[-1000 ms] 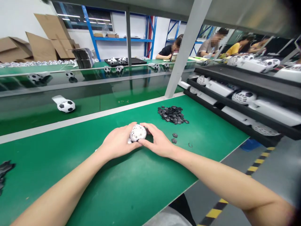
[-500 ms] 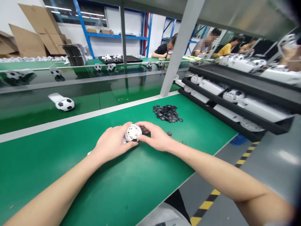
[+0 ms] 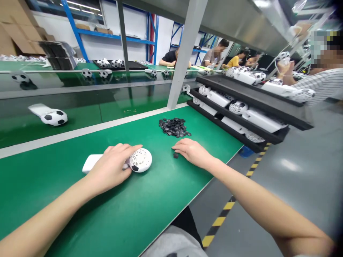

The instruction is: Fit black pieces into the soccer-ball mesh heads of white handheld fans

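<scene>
My left hand is closed around the neck of a white handheld fan with a football-style head. The fan lies along the green bench top, its grille facing up and right, with one black patch on its lower left rim. Part of its handle shows left of my hand. Further right, my right hand reaches low over the bench, its fingers slightly apart. Just below its fingertips is a small black piece, with no grip on it visible. A pile of similar black pieces lies beyond it.
Stacked black trays of white fans stand at the right, beside a grey post. Beyond the bench's pale edge strip, a finished-looking football fan lies on a dark green surface. Several people sit further back; another person is at the right.
My right hand has left the fan's head and moved right to the small black piece. My left hand still holds the fan, now lower and turned. The view has swung right.
</scene>
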Tool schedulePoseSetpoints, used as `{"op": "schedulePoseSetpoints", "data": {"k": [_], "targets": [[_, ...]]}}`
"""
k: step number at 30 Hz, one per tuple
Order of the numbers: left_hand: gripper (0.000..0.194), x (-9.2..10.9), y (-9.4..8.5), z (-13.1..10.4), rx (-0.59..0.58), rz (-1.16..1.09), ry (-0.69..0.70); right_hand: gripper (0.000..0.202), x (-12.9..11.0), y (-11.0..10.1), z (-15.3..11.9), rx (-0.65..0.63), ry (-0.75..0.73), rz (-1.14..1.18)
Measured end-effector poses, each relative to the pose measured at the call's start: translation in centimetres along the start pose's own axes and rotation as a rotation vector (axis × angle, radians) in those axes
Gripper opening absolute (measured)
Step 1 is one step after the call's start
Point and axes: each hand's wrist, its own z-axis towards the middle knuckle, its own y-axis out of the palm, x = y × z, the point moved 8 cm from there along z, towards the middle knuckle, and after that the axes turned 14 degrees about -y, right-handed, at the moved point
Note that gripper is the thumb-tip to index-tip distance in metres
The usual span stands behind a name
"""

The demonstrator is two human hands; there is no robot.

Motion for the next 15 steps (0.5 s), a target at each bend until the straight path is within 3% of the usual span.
{"op": "schedulePoseSetpoints", "data": {"k": [5,9,12,15], "targets": [[0.053,0.5,0.1,0.1,0.022,-0.028,0.021,0.030,0.2,0.7,-0.2,-0.003,-0.050,-0.154],[0.058,0.4,0.4,0.2,0.002,-0.059,0.007,0.028,0.0,-0.1,0.2,0.165,0.077,0.044],[0.062,0.4,0.5,0.0,-0.019,-0.065,0.003,0.021,-2.1,-1.2,1.0,0.265,0.125,0.280],[0.063,0.5,0.4,-0.1,-0.016,-0.064,-0.016,0.015,-5.4,-1.8,2.4,0.236,0.033,0.421]]}}
